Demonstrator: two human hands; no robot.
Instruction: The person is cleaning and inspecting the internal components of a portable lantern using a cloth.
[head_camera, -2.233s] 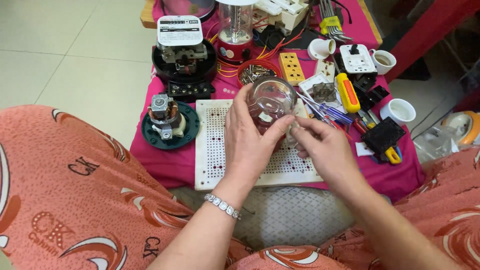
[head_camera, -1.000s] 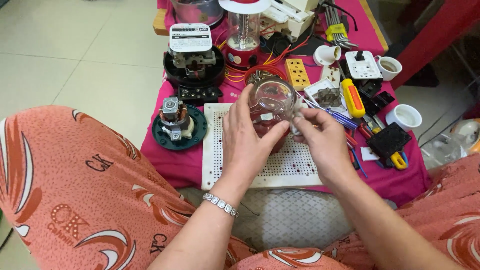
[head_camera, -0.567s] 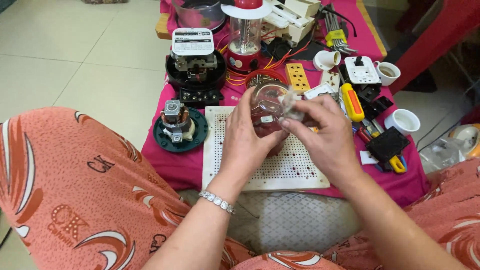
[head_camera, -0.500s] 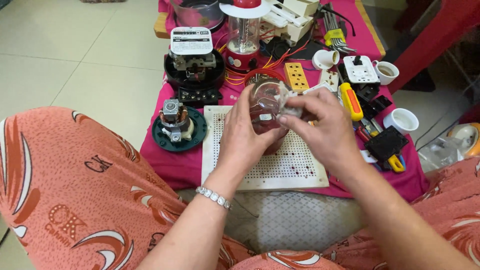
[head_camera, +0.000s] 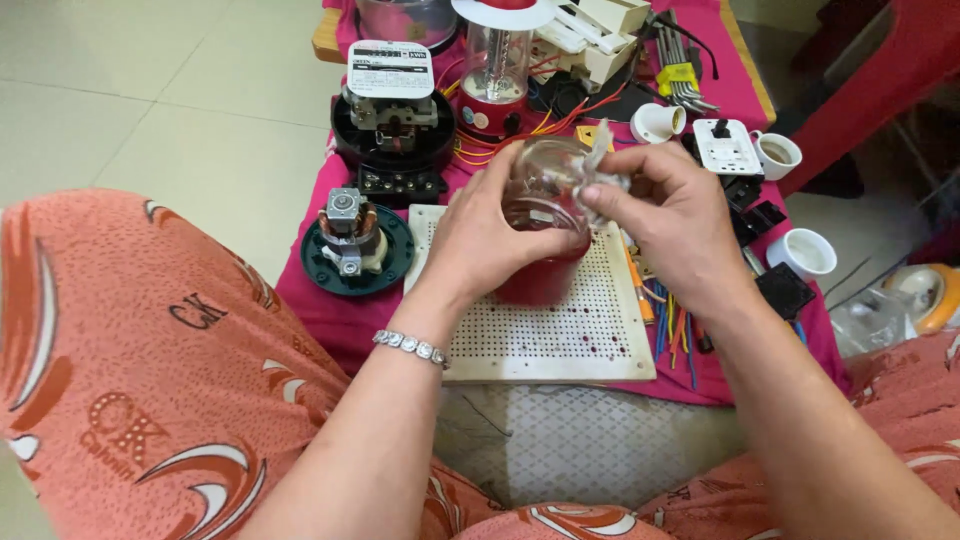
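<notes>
Compared with a couple of seconds back, when the glass jar (head_camera: 545, 215) sat tipped with its mouth facing up at the camera and the right fingers just hovered at the rim, it's now more upright and a crumpled bit of whitish cloth (head_camera: 600, 178) is pressed at its mouth. Left hand (head_camera: 490, 235) is wrapped tight round the jar's side, right hand (head_camera: 672, 225) pinches the cloth. Jar is clear, smooth and rounded with a red base, held just above the white perforated board (head_camera: 560, 320), which is flat, square and dotted with tiny holes. Board lies on a pink cloth (head_camera: 320, 300), beside a round dark-green motor base (head_camera: 357, 245).
</notes>
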